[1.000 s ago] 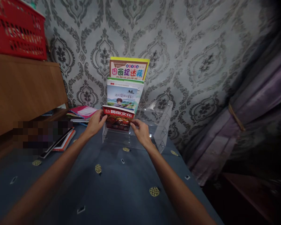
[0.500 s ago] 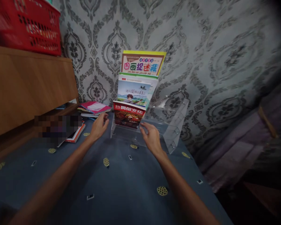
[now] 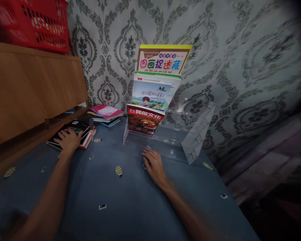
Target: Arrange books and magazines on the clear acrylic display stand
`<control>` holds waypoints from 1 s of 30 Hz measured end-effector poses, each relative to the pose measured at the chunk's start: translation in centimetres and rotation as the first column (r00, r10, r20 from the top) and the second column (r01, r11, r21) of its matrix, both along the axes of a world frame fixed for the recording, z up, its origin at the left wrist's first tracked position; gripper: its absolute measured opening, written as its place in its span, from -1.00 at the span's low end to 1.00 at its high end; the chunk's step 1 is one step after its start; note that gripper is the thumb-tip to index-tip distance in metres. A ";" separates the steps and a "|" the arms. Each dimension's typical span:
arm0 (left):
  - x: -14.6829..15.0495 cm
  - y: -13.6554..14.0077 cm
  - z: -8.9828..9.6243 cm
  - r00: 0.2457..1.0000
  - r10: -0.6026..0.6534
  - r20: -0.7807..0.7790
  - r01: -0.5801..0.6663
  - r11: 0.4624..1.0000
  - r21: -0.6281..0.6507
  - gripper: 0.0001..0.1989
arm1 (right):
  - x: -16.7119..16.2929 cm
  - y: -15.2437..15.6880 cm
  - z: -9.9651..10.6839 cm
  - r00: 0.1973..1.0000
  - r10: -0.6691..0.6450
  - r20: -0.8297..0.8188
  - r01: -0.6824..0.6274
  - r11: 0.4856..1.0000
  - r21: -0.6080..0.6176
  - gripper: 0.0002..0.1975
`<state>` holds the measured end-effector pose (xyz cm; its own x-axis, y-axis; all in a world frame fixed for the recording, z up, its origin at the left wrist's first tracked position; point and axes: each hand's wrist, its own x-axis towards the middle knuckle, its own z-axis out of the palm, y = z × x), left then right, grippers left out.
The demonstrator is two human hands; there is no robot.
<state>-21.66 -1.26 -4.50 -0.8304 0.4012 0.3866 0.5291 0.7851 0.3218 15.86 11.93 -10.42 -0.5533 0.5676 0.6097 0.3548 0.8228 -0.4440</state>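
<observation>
The flat, black-covered book [image 3: 83,126] lies at left under the left hand [image 3: 69,140], its grip spread wide, seemingly a picking-up step that calls for pinching the edge, while the loosely curled, empty right hand [image 3: 154,164] is near the clear acrylic stand [image 3: 199,130].

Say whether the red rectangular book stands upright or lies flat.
Upright: the red book stands in the clear plastic rack, cover facing outward.

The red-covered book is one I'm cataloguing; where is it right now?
In the head view, the red-covered book sits at the left end of the clear rack, in the front row, just before the white landscape-picture book.
</observation>
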 end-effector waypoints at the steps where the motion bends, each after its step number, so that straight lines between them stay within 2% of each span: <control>1: -0.3 -0.1 -0.2 0.999 0.007 0.033 -0.006 1.000 -0.020 -0.24 | 0.0 -0.1 -0.2 1.000 0.012 0.010 -0.012 1.000 -0.010 -0.70; 5: -1.0 -0.3 -0.1 0.995 -0.004 0.095 0.014 0.994 -0.105 -0.15 | 0.0 -0.3 -0.4 0.998 0.040 0.058 -0.037 0.998 -0.052 -0.70; 10: -1.2 -0.8 0.5 0.994 -0.065 0.091 0.084 0.973 -0.217 -0.12 | 0.3 -0.5 -0.3 0.988 0.071 0.136 -0.057 0.993 -0.101 -0.70; 15: 0.1 -1.2 0.7 0.991 -0.131 -0.030 0.110 0.920 -0.375 -0.28 | 0.3 -0.4 -0.3 0.984 0.094 0.152 -0.075 0.989 -0.127 -0.71; 20: 2.1 -1.5 1.6 0.965 -0.259 -0.037 0.209 0.847 -0.488 -0.40 | 0.2 -0.3 -0.3 0.981 0.103 0.163 -0.085 0.990 -0.111 -0.72; 23: 2.9 -1.7 2.0 0.955 -0.296 -0.033 0.229 0.800 -0.554 -0.46 | 0.2 -0.3 -0.3 0.980 0.107 0.168 -0.091 0.991 -0.097 -0.73; 30: 4.2 -1.9 2.3 0.941 -0.340 0.006 0.276 0.753 -0.597 -0.56 | 0.2 -0.3 -0.4 0.979 0.110 0.174 -0.096 0.992 -0.087 -0.71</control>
